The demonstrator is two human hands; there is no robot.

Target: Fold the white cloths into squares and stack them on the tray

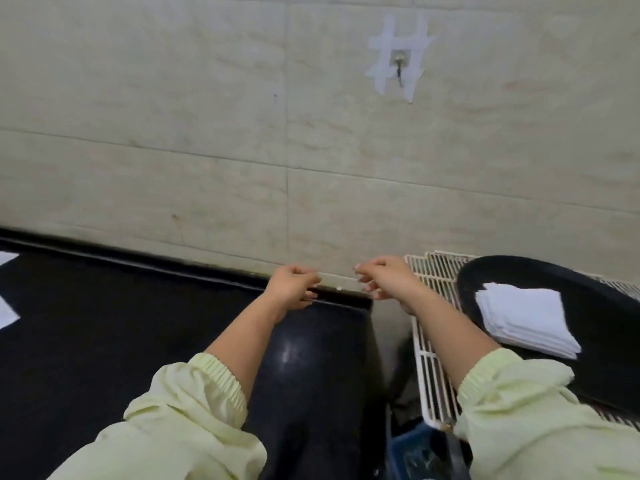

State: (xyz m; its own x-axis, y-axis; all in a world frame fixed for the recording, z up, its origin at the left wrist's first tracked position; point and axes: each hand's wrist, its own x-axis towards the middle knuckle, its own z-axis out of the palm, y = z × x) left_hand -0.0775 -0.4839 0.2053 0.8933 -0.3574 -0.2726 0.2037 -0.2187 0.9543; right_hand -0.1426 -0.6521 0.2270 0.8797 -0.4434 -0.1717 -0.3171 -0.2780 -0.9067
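Head view: left hand (294, 285) and right hand (384, 277) hover with fingers curled; whether they pinch anything cannot be told. Folded cloths (526, 313) sit stacked on the tray (571, 275) beside the right hand, within reach.

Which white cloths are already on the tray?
The folded stack on the black tray at the right; the other white pieces lie far left on the counter.
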